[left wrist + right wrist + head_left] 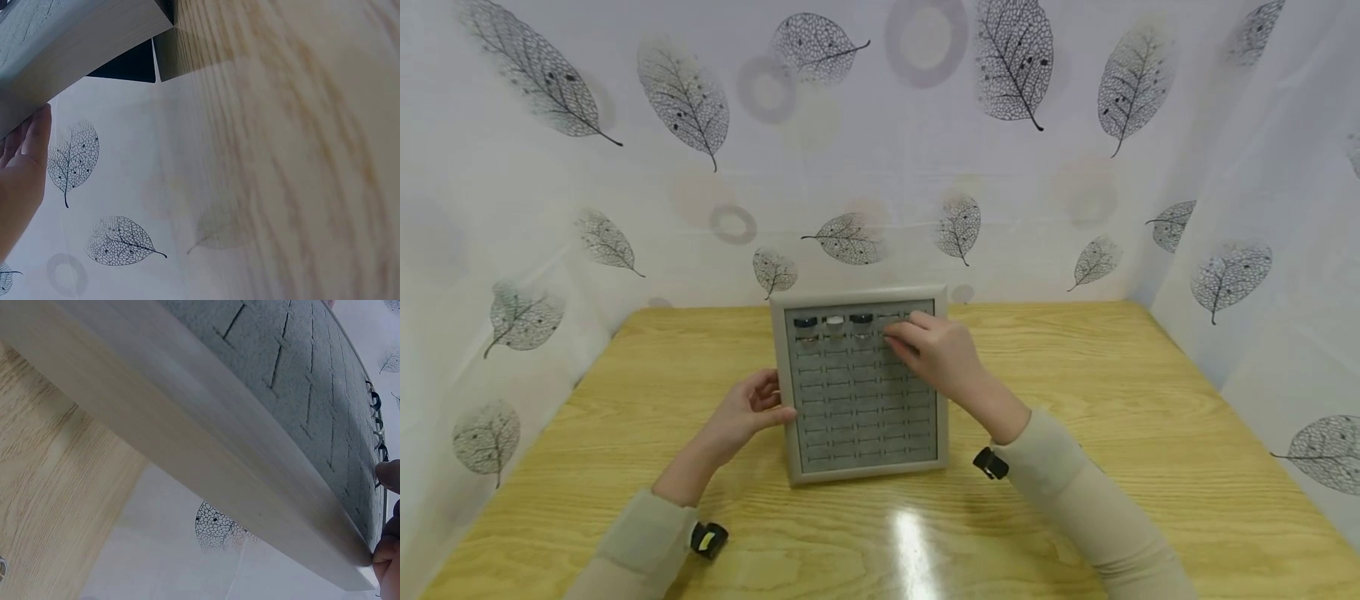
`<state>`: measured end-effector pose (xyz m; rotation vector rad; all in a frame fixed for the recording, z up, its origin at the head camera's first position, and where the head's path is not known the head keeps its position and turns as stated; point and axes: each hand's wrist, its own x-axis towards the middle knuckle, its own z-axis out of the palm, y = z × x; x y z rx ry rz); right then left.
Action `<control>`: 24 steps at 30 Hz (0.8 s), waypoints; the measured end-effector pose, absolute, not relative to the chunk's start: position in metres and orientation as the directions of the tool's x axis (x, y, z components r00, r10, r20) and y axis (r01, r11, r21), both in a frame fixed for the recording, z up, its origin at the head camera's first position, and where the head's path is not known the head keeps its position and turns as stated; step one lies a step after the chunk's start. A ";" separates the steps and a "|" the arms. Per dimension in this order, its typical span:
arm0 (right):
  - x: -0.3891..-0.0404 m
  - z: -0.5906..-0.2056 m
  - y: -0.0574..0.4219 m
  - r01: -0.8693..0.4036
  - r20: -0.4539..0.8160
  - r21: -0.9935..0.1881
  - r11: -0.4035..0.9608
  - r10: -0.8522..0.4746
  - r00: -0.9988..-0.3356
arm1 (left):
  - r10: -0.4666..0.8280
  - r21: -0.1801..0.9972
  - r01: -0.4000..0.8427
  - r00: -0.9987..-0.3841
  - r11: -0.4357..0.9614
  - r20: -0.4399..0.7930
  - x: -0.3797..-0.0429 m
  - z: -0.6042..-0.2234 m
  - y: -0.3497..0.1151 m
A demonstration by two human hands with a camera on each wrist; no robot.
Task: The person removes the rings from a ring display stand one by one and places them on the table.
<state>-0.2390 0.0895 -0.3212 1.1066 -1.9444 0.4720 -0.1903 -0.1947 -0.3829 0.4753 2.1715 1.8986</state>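
Observation:
A framed ring display board (867, 421) with grey slotted padding stands tilted on the table. My left hand (752, 414) grips its left edge, thumb on the front and fingers behind; the left wrist view shows that hand (22, 169) beneath the frame (94, 47). Several rings sit in the upper left slots, among them a black ring (806, 322), a white ring (834, 320) and another dark ring (861, 318). Right of these, my right hand (943, 354) pinches a small ring at the padding, mostly hidden by the fingertips.
The wooden table (662, 358) reaches back to a white curtain (880, 150) printed with leaves. A black wrist camera (991, 463) hangs at the right cuff, another black camera (708, 540) at the left. Something small and silvery (2, 569) lies on the table.

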 end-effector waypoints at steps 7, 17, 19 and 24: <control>-0.239 -0.321 0.092 -0.841 0.799 0.051 0.539 -0.527 -0.289 | 0.382 0.988 0.103 -0.923 0.113 0.052 -0.191 -0.382 -0.194; -0.237 -0.318 0.092 -0.837 0.797 0.063 0.544 -0.532 -0.286 | 0.393 0.989 0.109 -0.917 0.098 0.063 -0.191 -0.381 -0.195; -0.237 -0.317 0.091 -0.835 0.798 0.069 0.545 -0.533 -0.282 | 0.394 0.989 0.109 -0.917 0.099 0.061 -0.192 -0.381 -0.195; -0.234 -0.317 0.091 -0.834 0.797 0.084 0.545 -0.540 -0.272 | 0.389 0.989 0.103 -0.920 0.103 0.056 -0.191 -0.383 -0.195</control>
